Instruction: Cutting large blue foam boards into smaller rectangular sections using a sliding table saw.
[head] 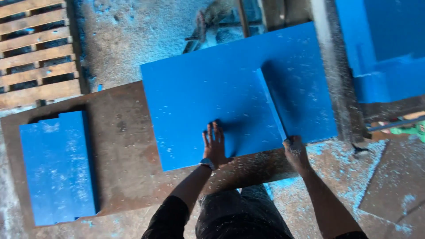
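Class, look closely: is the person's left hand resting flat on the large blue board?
Yes, the left hand lies palm-down with fingers spread on the large blue board, near its front edge.

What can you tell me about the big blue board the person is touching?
The big blue board is a flat, smooth rectangular sheet, bright blue, maybe plastic. It lies at a slant on a brown rusty table, its far end reaching past the table edge. Pale shavings speckle its top. A narrow blue strip stands on edge across it. The left hand presses flat on its near edge, and the right hand grips the strip's near end, at the board's edge.
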